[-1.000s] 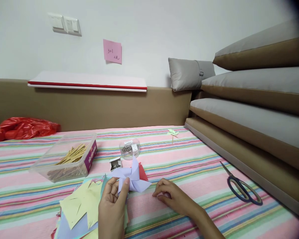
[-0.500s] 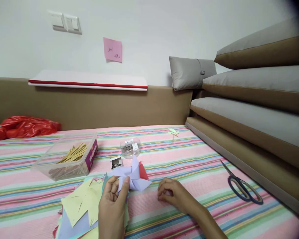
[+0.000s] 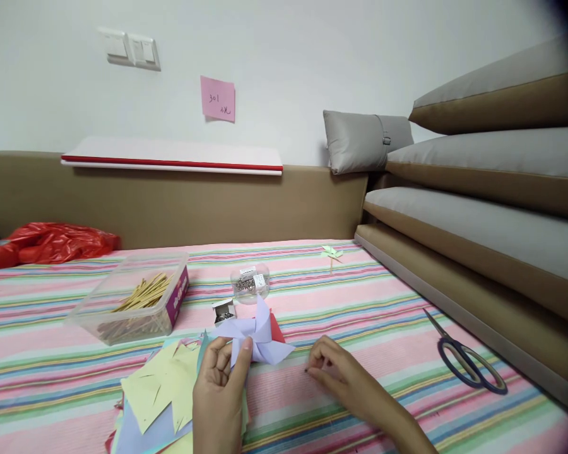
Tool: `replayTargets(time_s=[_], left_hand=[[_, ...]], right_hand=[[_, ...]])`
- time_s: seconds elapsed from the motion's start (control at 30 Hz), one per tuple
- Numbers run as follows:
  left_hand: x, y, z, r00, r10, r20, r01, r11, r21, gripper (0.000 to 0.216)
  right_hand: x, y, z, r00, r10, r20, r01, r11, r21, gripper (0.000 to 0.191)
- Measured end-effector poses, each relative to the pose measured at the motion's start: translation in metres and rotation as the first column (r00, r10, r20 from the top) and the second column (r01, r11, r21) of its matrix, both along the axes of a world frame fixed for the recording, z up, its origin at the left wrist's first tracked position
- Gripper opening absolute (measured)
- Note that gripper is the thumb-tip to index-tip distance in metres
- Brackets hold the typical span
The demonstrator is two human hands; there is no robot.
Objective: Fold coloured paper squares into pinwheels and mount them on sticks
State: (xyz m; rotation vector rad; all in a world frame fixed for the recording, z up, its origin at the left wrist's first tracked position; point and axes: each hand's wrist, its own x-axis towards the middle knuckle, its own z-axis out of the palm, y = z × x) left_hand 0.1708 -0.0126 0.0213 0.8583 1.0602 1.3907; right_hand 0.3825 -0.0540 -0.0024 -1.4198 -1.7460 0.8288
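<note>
A lavender paper pinwheel, its blades folded to the centre, is pinched between the thumb and fingers of my left hand. Beneath that hand lies a stack of cut paper sheets, pale yellow on top. To the right of the pinwheel, my right hand is closed with thumb and forefinger together. A tiny dark speck shows at its fingertips, too small to name. A piece of red paper shows behind the pinwheel. Just beyond stands a small open box with little metal pieces.
A clear plastic box of thin wooden sticks stands at left. Behind the pinwheel is a clear case of small metal pieces. A green pinwheel lies farther back. Scissors lie at right beside stacked cushions.
My right hand has turned slightly, and a dark speck now shows at its fingertips. The pinwheel stays in my left hand. The whole view has shifted a little.
</note>
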Motion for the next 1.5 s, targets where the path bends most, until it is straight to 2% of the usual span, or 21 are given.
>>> replayTargets(time_s=[0.13, 0.23, 0.4, 0.77, 1.0, 1.33, 1.5], left_hand=[[0.005, -0.005, -0.003, 0.994, -0.019, -0.103, 0.028, 0.996, 0.086, 0.035], [0.012, -0.011, -0.005, 0.981, 0.007, -0.196, 0.025, 0.987, 0.161, 0.032], [0.02, -0.022, -0.002, 0.976, 0.059, -0.211, -0.015, 0.979, 0.205, 0.028], [0.024, -0.025, 0.004, 0.989, 0.041, -0.143, -0.01, 0.978, 0.209, 0.026], [0.028, -0.027, 0.011, 0.997, 0.026, -0.069, -0.014, 0.986, 0.163, 0.029], [0.031, -0.028, 0.014, 0.999, 0.022, -0.028, -0.018, 0.989, 0.147, 0.032], [0.031, -0.028, 0.015, 1.0, 0.015, -0.017, -0.012, 0.99, 0.137, 0.032]], right_hand=[[-0.024, -0.014, 0.037, 0.979, -0.078, -0.187, 0.097, 0.991, 0.094, 0.015], [-0.046, -0.018, 0.051, 0.968, -0.088, -0.236, 0.123, 0.983, 0.137, 0.012], [-0.064, -0.014, 0.049, 0.966, -0.104, -0.236, 0.144, 0.977, 0.157, 0.012], [-0.065, -0.011, 0.05, 0.96, -0.098, -0.261, 0.158, 0.962, 0.224, 0.01], [-0.068, -0.01, 0.049, 0.961, -0.153, -0.23, 0.216, 0.936, 0.277, 0.009], [-0.068, -0.01, 0.05, 0.968, -0.185, -0.168, 0.226, 0.935, 0.275, 0.009], [-0.064, -0.01, 0.052, 0.979, -0.16, -0.127, 0.188, 0.95, 0.25, 0.01]])
